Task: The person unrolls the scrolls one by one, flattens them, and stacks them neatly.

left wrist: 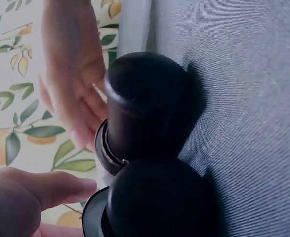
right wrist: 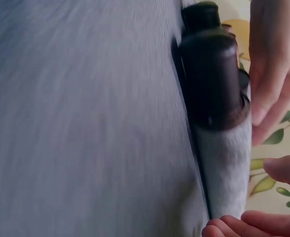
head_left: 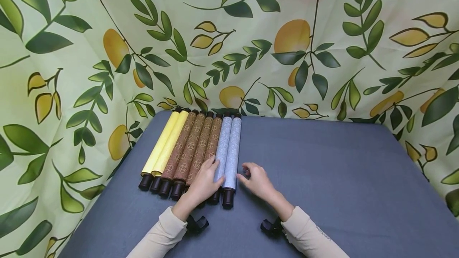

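Observation:
Two light blue scrolls with dark end knobs lie side by side at the right of a row; the outer blue scroll (head_left: pixel 233 150) is rightmost. Over the inner blue scroll (head_left: pixel 223 136) rests my left hand (head_left: pixel 203 180), its fingers loosely bent and its thumb toward the outer one. My right hand (head_left: pixel 259 180) is just right of the outer scroll, fingers loosely bent, holding nothing. In the right wrist view its fingers (right wrist: pixel 253 224) are beside the pale scroll (right wrist: pixel 224 158). The left wrist view shows the dark end knob (left wrist: pixel 145 98) close up.
Several brown patterned scrolls (head_left: pixel 191 146) lie left of the blue ones, then two yellow scrolls (head_left: pixel 161 142). All lie lengthwise on a blue-grey covered table (head_left: pixel 322 170). A leaf-printed cloth (head_left: pixel 215 31) hangs behind and at the sides.

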Motion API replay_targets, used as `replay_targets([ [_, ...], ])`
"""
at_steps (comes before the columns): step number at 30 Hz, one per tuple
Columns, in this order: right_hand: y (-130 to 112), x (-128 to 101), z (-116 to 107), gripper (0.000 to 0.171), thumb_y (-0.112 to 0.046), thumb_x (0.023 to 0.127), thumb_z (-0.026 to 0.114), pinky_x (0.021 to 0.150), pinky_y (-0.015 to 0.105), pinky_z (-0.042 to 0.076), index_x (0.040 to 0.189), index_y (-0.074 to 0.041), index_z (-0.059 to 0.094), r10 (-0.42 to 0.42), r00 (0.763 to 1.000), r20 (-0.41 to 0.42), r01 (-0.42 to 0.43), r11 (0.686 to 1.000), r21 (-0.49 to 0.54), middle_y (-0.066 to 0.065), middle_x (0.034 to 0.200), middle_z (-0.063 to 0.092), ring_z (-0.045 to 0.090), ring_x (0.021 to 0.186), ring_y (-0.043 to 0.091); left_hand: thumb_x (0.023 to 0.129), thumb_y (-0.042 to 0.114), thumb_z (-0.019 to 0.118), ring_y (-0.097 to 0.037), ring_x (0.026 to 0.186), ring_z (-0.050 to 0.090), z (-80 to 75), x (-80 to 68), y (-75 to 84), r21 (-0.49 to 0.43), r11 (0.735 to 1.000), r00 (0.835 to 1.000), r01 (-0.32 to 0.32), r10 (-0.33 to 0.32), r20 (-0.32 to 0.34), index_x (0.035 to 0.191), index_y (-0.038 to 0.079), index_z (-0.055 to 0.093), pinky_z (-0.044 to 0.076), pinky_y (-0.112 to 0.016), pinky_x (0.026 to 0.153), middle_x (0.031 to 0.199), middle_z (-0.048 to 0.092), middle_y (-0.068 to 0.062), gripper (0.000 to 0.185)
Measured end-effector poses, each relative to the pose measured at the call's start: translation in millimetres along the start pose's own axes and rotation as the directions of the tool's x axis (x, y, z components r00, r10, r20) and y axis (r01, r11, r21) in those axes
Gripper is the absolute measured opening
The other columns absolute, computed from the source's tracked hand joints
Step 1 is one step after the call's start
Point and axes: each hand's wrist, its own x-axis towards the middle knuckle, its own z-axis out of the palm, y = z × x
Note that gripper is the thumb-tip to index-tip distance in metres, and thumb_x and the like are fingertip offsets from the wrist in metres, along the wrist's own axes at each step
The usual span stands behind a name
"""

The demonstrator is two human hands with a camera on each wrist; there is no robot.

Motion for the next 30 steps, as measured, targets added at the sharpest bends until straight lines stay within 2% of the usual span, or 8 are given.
replay_targets([
  [4, -5, 3, 12, 0.038, -0.016, 0.082, 0.073, 0.067, 0.030, 0.054, 0.108, 0.012, 0.064, 0.010, 1.000, 0.002, -0.010, 0.999, 0.042, 0.020, 0.092, 0.069, 0.066, 0.076, 0.023, 0.084, 0.013, 0.070, -0.047, 0.135, 0.042, 3.6, -2.7, -0.3, 0.027, 1.000, 1.000, 0.002, -0.002, 0.006, 0.130, -0.016, 0.050, 0.038, -0.054, 0.110, 0.140, 0.046, -0.035, 0.058],
  [7, -8, 4, 18, 0.042, -0.017, 0.082, 0.074, 0.064, 0.028, 0.052, 0.110, 0.013, 0.063, 0.048, 0.999, 0.002, -0.048, 0.997, 0.058, 0.020, 0.092, 0.069, 0.065, 0.074, 0.022, 0.085, 0.012, 0.068, -0.048, 0.137, 0.039, 5.2, -3.7, 0.0, 0.022, 1.000, 1.000, -0.007, 0.007, 0.018, 0.131, -0.018, 0.047, 0.035, -0.055, 0.111, 0.140, 0.046, -0.036, 0.059],
  [17, -17, 6, 25, 0.053, -0.015, 0.079, 0.077, 0.062, 0.025, 0.052, 0.118, 0.015, 0.057, 0.149, 0.989, 0.005, -0.148, 0.976, 0.160, 0.023, 0.095, 0.070, 0.066, 0.075, 0.023, 0.088, 0.004, 0.063, -0.050, 0.137, 0.037, 9.8, -4.7, 3.3, -0.008, 0.999, 0.998, -0.047, 0.047, 0.030, 0.133, -0.021, 0.043, 0.030, -0.058, 0.113, 0.142, 0.040, -0.039, 0.055],
  [23, -17, 4, 27, 0.056, -0.010, 0.077, 0.078, 0.063, 0.025, 0.054, 0.121, 0.016, 0.055, 0.195, 0.981, -0.010, -0.189, 0.961, 0.203, 0.025, 0.096, 0.070, 0.068, 0.077, 0.024, 0.085, 0.000, 0.063, -0.054, 0.133, 0.039, 12.0, -2.8, 10.6, -0.009, 0.997, 0.997, -0.075, 0.075, 0.020, 0.130, -0.023, 0.044, 0.033, -0.059, 0.110, 0.138, 0.041, -0.043, 0.053],
  [27, -17, 2, 26, 0.056, -0.007, 0.076, 0.077, 0.062, 0.024, 0.053, 0.122, 0.016, 0.055, 0.213, 0.976, -0.039, -0.200, 0.954, 0.223, 0.027, 0.098, 0.070, 0.068, 0.077, 0.024, 0.083, -0.002, 0.064, -0.054, 0.131, 0.042, 14.9, -2.1, 16.2, -0.036, 0.997, 0.998, -0.064, 0.064, 0.010, 0.130, -0.022, 0.045, 0.038, -0.056, 0.108, 0.137, 0.041, -0.045, 0.054],
  [30, -17, 0, 23, 0.054, -0.005, 0.075, 0.077, 0.061, 0.023, 0.052, 0.121, 0.015, 0.056, 0.224, 0.973, -0.052, -0.206, 0.951, 0.232, 0.027, 0.097, 0.071, 0.068, 0.076, 0.024, 0.082, -0.004, 0.064, -0.056, 0.129, 0.042, 18.4, -2.1, 19.9, -0.093, 0.995, 0.999, -0.038, 0.037, -0.007, 0.130, -0.022, 0.045, 0.039, -0.056, 0.106, 0.136, 0.040, -0.046, 0.054],
])
